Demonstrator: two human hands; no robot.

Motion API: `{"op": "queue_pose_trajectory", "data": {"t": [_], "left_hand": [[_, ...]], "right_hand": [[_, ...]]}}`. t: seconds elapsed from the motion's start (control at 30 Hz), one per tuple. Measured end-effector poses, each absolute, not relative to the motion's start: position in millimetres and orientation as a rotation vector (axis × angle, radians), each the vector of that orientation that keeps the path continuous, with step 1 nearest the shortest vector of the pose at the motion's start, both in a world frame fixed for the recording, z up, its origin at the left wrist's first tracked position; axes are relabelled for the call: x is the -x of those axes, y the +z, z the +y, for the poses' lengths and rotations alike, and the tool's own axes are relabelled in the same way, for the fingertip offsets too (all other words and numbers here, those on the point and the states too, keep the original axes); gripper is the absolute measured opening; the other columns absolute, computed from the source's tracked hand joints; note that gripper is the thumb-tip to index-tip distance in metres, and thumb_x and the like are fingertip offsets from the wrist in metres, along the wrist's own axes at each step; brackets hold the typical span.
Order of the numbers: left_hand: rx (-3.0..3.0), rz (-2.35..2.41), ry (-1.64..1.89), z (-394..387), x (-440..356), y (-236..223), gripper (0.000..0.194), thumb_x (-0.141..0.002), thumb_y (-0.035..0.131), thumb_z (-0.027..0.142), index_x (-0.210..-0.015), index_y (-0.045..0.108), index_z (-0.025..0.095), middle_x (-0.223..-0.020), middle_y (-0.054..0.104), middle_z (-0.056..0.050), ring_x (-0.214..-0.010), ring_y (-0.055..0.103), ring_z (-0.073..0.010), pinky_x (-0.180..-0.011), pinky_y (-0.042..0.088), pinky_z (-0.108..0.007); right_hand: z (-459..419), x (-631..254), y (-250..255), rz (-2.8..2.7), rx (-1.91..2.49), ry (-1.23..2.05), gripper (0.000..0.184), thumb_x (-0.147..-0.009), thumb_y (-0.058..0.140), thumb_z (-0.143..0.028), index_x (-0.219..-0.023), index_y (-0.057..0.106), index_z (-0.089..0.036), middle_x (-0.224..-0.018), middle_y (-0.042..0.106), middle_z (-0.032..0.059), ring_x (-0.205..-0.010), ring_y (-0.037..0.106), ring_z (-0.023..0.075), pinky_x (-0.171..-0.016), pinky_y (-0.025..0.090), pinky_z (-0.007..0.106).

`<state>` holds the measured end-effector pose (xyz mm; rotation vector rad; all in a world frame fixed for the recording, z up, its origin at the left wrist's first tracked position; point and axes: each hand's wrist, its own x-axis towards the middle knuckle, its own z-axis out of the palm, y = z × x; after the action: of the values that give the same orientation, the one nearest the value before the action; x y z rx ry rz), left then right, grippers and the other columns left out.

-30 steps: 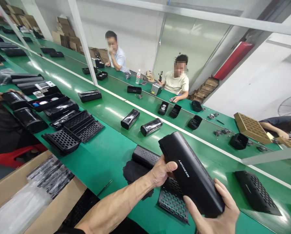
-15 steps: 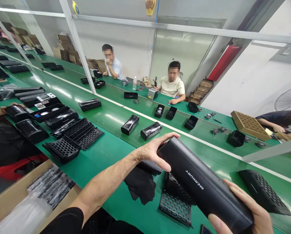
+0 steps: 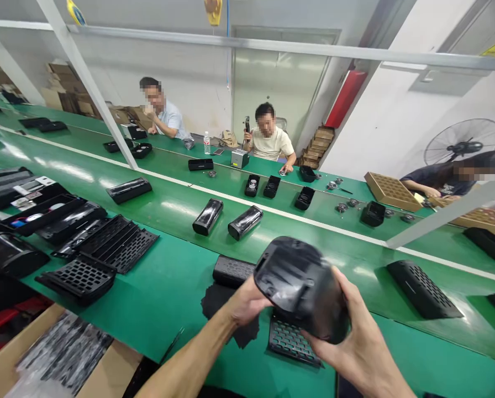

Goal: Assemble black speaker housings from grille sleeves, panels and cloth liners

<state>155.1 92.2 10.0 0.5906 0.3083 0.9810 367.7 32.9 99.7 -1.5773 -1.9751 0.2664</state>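
Both my hands hold up a black plastic speaker housing (image 3: 293, 276), tilted so that one end and a glossy side face me. My left hand (image 3: 247, 303) is closed on its left side, the fingers mostly hidden behind it. Around the right side wraps my right hand (image 3: 351, 326), thumb underneath. Below the housing, a black perforated grille (image 3: 291, 340) lies on the green bench. A black cloth (image 3: 219, 304) is spread behind my left wrist, touching a dark textured housing (image 3: 233, 270).
A green conveyor (image 3: 177, 213) carries several black housings, with a perforated speaker (image 3: 424, 290) at right. Grilles (image 3: 119, 243) and parts crowd the bench at left, above a cardboard box (image 3: 115, 367). Three people sit across the line; one person (image 3: 270, 138) holds a tool.
The housing has been turned from its lettered long face to its end and glossy side, and drawn leftward. My right hand has moved left and up with it; the view has shifted right.
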Motion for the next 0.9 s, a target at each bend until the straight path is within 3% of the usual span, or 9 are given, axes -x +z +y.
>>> {"op": "queue_pose_trajectory", "data": {"t": [0.07, 0.13, 0.23, 0.37, 0.47, 0.63, 0.77, 0.83, 0.9], "left_hand": [[-0.786, 0.362, 1.095, 99, -131, 26, 0.109, -0.065, 0.09, 0.067, -0.158, 0.045, 0.031, -0.168, 0.039, -0.014, -0.152, 0.039, -0.039, -0.121, 0.036, -0.054], [-1.092, 0.503, 1.031, 104, -114, 42, 0.125, -0.054, 0.098, 0.06, -0.161, 0.04, 0.034, -0.172, 0.031, -0.011, -0.153, 0.035, -0.0396, -0.124, 0.034, -0.051], [-1.352, 0.696, 0.89, 103, -110, 52, 0.113, -0.057, 0.099, 0.044, -0.156, 0.047, 0.031, -0.16, 0.045, -0.011, -0.139, 0.049, -0.0378, -0.119, 0.038, -0.048], [-1.23, 0.687, 0.952, 92, -113, 44, 0.096, -0.066, 0.093, 0.04, -0.149, 0.046, 0.029, -0.132, 0.06, -0.008, -0.115, 0.061, -0.0297, -0.101, 0.05, -0.04], [-1.148, 0.655, 1.003, 88, -108, 39, 0.092, -0.067, 0.09, 0.041, -0.146, 0.046, 0.028, -0.126, 0.06, -0.007, -0.111, 0.06, -0.0277, -0.095, 0.05, -0.037], [-1.177, 0.68, 0.974, 85, -106, 39, 0.084, -0.068, 0.088, 0.043, -0.141, 0.051, 0.025, -0.125, 0.061, -0.008, -0.107, 0.06, -0.0272, -0.091, 0.05, -0.036], [-1.103, 0.785, 0.889, 78, -110, 33, 0.081, -0.07, 0.087, 0.048, -0.14, 0.053, 0.026, -0.12, 0.065, -0.006, -0.1, 0.063, -0.0249, -0.088, 0.053, -0.034], [-0.97, 0.916, 0.655, 73, -108, 25, 0.074, -0.081, 0.077, 0.06, -0.143, 0.051, 0.029, -0.11, 0.067, -0.004, -0.084, 0.067, -0.0217, -0.075, 0.056, -0.034], [-0.834, 0.982, 0.361, 67, -103, 13, 0.071, -0.089, 0.062, 0.072, -0.145, 0.05, 0.031, -0.103, 0.069, -0.004, -0.07, 0.067, -0.0195, -0.061, 0.055, -0.031]], "right_hand": [[36, -378, 108, -2.154, 1.55, 0.068, 0.101, -0.074, 0.069, -0.022, -0.165, 0.026, -0.035, -0.15, 0.051, 0.0118, -0.133, 0.055, 0.0397, -0.106, 0.05, 0.058], [38, -387, 112, -2.356, 1.552, -0.085, 0.101, -0.069, 0.066, -0.015, -0.164, 0.033, -0.032, -0.143, 0.056, 0.0134, -0.129, 0.056, 0.0396, -0.106, 0.048, 0.058], [39, -396, 111, -2.483, 1.551, -0.055, 0.101, -0.071, 0.07, -0.016, -0.164, 0.034, -0.03, -0.142, 0.058, 0.0143, -0.129, 0.057, 0.0394, -0.112, 0.043, 0.061], [28, -415, 105, -2.211, 1.629, 0.281, 0.103, -0.083, 0.078, -0.045, -0.168, 0.022, -0.037, -0.167, 0.038, 0.01, -0.151, 0.038, 0.0425, -0.123, 0.028, 0.065], [12, -424, 96, -1.759, 1.706, 0.743, 0.097, -0.089, 0.069, -0.06, -0.168, 0.02, -0.033, -0.173, 0.03, 0.0104, -0.152, 0.04, 0.04, -0.116, 0.045, 0.053], [-10, -410, 76, -1.346, 1.647, 0.966, 0.083, -0.084, 0.075, -0.06, -0.154, 0.042, -0.029, -0.156, 0.052, 0.0132, -0.131, 0.061, 0.0358, -0.095, 0.058, 0.039], [-20, -397, 70, -1.148, 1.674, 1.058, 0.08, -0.082, 0.076, -0.063, -0.148, 0.049, -0.028, -0.15, 0.058, 0.0127, -0.129, 0.062, 0.0345, -0.097, 0.057, 0.04], [-26, -397, 66, -0.951, 1.755, 1.238, 0.077, -0.085, 0.069, -0.069, -0.147, 0.05, -0.028, -0.149, 0.06, 0.0128, -0.129, 0.064, 0.0338, -0.097, 0.057, 0.041], [-34, -399, 58, -0.68, 1.835, 1.485, 0.08, -0.089, 0.058, -0.078, -0.153, 0.047, -0.031, -0.149, 0.062, 0.0131, -0.121, 0.069, 0.0346, -0.088, 0.061, 0.045]]}}
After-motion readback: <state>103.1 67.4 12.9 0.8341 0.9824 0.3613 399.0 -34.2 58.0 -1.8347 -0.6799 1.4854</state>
